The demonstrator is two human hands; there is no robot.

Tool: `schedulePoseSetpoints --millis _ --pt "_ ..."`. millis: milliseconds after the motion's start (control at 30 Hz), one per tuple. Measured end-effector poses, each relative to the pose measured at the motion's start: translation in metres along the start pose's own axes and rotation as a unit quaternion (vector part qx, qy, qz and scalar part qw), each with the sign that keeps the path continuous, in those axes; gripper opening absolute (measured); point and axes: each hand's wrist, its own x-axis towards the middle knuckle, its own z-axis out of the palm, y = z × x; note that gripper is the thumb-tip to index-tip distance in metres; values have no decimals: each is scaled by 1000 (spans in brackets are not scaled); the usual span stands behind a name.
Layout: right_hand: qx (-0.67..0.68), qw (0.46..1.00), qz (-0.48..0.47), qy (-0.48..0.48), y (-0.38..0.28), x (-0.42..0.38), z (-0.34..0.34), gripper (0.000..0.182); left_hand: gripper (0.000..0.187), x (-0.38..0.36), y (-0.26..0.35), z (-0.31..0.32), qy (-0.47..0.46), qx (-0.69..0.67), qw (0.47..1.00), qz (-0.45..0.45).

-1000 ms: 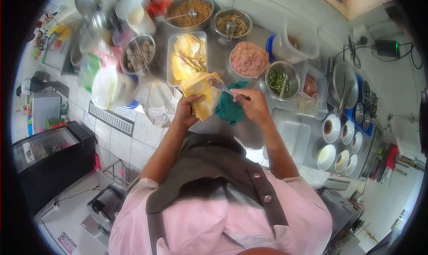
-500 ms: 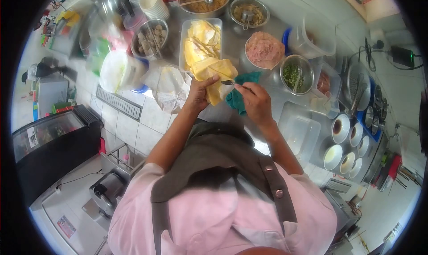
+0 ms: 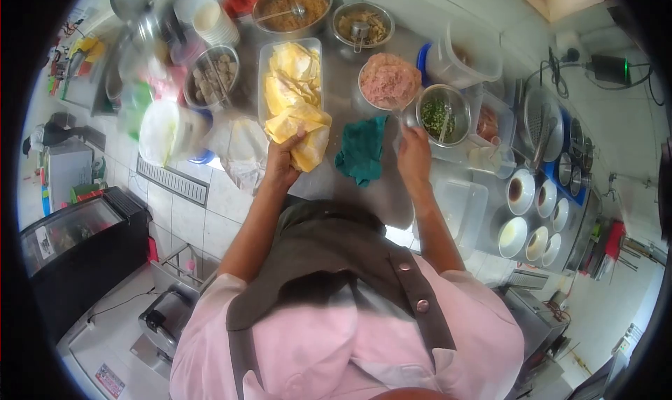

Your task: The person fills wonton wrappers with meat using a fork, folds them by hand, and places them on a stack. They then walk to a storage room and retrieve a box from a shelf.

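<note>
While the yellow wrappers (image 3: 310, 146) are pinched by the left hand (image 3: 281, 160) just left of centre, tears could be caused by squeezing; the grip of the blurred right hand (image 3: 414, 151) cannot be told.

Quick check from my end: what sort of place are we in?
Most likely a commercial kitchen: a heaped bowl of what looks like pink mince, chopped greens in a metal bowl, and white bowls set out in two rows.
</note>
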Motion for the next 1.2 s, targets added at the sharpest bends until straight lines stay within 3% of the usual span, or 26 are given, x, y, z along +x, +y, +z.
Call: schedulePoseSetpoints --millis 100,233,300,400,467,533,633,700,767,867,933,1000,1133,1200 --pt "-54 996 -55 40 2 5 24 35 56 -1 -7 -1 -32 -24 999 -17" --pt "-52 988 -112 98 -64 15 13 33 58 -11 -8 3 -66 -40 997 -28" --pt "130 979 -158 -6 -81 20 26 31 57 -13 -8 1 -84 -44 995 -34" --pt "100 973 -206 -32 -121 20 27 25 49 -13 -9 -8 -97 -38 994 -19" --pt "101 968 -227 -30 -136 21 37 22 45 -15 -5 -10 -50 -142 988 -45" --pt "104 962 -251 -33 -148 24 48 19 48 -20 3 -13 -42 -148 988 -23" --pt "161 949 -246 -113 -167 36 59 18 55 -30 13 -23 -21 -162 986 14" --pt "276 934 -140 -177 -181 52 61 21 53 -36 18 -31 -13 -207 978 32" --pt "310 931 -167 -102 -189 100 74 27 50 -40 18 -47 14 -191 981 37" --pt "305 938 -136 -94 -173 156 97 36 48 -46 10 -70 54 -187 981 13" --pt "151 951 -269 29 -159 174 96 39 51 -48 9 -72 66 -103 992 11" --pt "157 956 -246 18 -143 164 80 40 52 -52 16 -65 72 -103 992 3" --pt "185 971 -81 -131 -96 104 42 35 51 -49 11 -66 60 -150 987 -22" --pt "135 983 1 -127 -75 66 24 28 50 -43 8 -67 53 -148 987 -38"
